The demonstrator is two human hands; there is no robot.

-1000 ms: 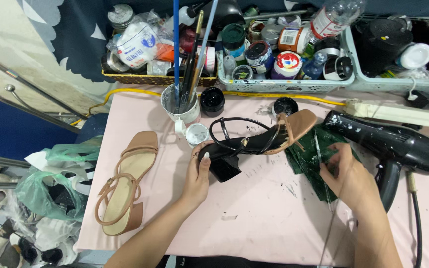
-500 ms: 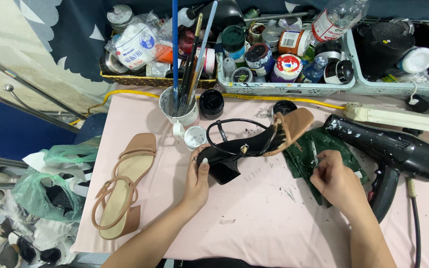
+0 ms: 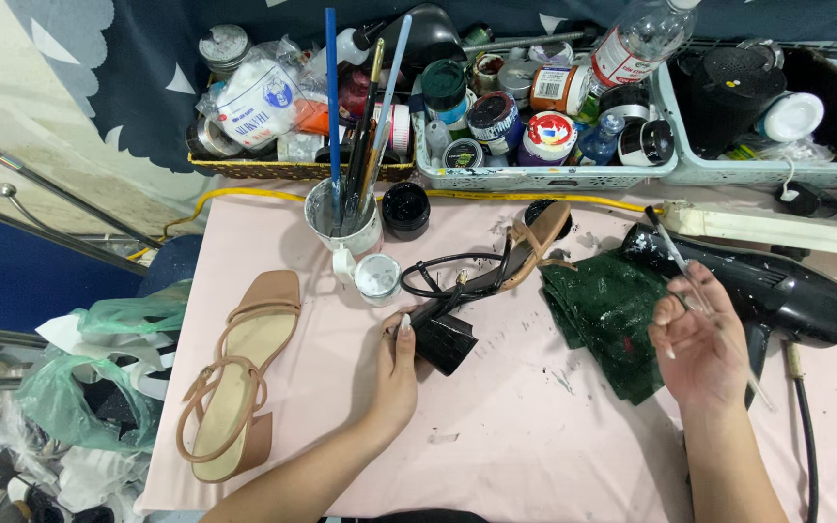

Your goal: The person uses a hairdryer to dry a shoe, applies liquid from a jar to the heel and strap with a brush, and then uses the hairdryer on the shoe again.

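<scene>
A heeled sandal [image 3: 496,271] lies on its side at the middle of the pink table [image 3: 322,407], its block heel painted black and its straps partly black. My left hand [image 3: 394,373] rests against the black heel and grips it. My right hand [image 3: 699,344] is raised over a dark green rag [image 3: 603,310] and holds a thin paintbrush [image 3: 675,257] that points up and to the left. A second tan sandal [image 3: 234,373] lies flat at the left of the table.
A black hair dryer [image 3: 777,291] lies at the right beside my right hand. A cup of brushes [image 3: 341,218], a small white pot [image 3: 377,276] and a black jar [image 3: 405,208] stand behind the sandal. Baskets of paint jars [image 3: 535,126] line the back edge.
My right hand has lifted off the green rag and turned palm-up with the paintbrush in its fingers. My left hand has stayed on the sandal's heel.
</scene>
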